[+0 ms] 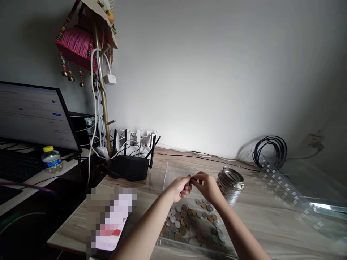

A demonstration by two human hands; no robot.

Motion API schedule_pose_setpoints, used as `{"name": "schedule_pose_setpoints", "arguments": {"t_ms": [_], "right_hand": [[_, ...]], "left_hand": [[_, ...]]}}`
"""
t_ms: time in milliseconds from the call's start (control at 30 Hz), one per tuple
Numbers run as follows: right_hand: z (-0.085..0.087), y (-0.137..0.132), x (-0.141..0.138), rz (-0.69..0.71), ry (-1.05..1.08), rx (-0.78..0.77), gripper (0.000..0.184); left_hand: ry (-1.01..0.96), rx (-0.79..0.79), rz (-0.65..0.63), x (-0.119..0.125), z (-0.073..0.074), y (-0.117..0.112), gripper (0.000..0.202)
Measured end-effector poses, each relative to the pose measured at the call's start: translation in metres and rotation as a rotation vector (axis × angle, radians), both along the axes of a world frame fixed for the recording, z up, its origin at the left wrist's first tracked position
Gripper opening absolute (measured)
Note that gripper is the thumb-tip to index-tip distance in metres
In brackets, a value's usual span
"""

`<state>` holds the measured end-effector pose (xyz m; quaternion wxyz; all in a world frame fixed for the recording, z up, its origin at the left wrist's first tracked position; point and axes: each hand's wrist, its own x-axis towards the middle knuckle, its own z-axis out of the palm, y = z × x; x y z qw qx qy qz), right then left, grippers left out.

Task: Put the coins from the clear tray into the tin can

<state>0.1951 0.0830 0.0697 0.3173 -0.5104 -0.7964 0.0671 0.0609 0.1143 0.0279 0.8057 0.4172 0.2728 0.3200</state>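
Both hands meet above a clear plastic tray (166, 177) that holds many loose coins (183, 230), silver, brass and dark ones. My left hand (179, 188) is curled closed, with what looks like a small greyish coin showing at its fingers. Thumb and fingers of my right hand (207, 186) are pinched together against the left fingertips; what they grip, if anything, is too small to make out. Just right of that hand stands a round tin money box (231, 185) with a slot in its lid and printed sides.
A phone (116, 220), partly blurred out, lies left of the tray. Behind it sits a black router (130, 167) with cables. A clear plastic piece (295, 202) and a coiled black cable (269, 153) are at right. A monitor (35, 115) and bottle (51, 160) stand far left.
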Motion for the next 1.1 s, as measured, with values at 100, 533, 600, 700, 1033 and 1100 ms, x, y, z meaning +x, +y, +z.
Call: {"name": "schedule_pose_setpoints", "arguments": {"t_ms": [100,533,600,700,1033,1100], "right_hand": [[0.013,0.001,0.026,-0.275,0.03,0.142,0.03],[0.039,0.015,0.123,-0.775,-0.203,-0.054,0.02],[0.034,0.01,0.118,-0.738,-0.21,0.156,0.024],[0.027,-0.001,0.093,-0.611,-0.082,0.476,0.03],[-0.006,-0.003,0.009,0.021,0.04,-0.071,0.025],[-0.008,0.0,0.012,0.018,0.039,-0.12,0.021]], "left_hand": [[-0.049,-0.122,-0.108,0.0,-0.003,0.004,0.026],[-0.064,-0.127,-0.044,0.002,-0.005,0.005,0.024],[-0.046,-0.059,-0.081,0.002,-0.004,0.004,0.029],[0.029,0.048,-0.056,0.003,-0.004,0.001,0.038],[0.088,0.074,-0.009,0.005,-0.005,-0.002,0.045],[0.072,0.008,-0.124,0.005,-0.005,-0.002,0.044]]}}
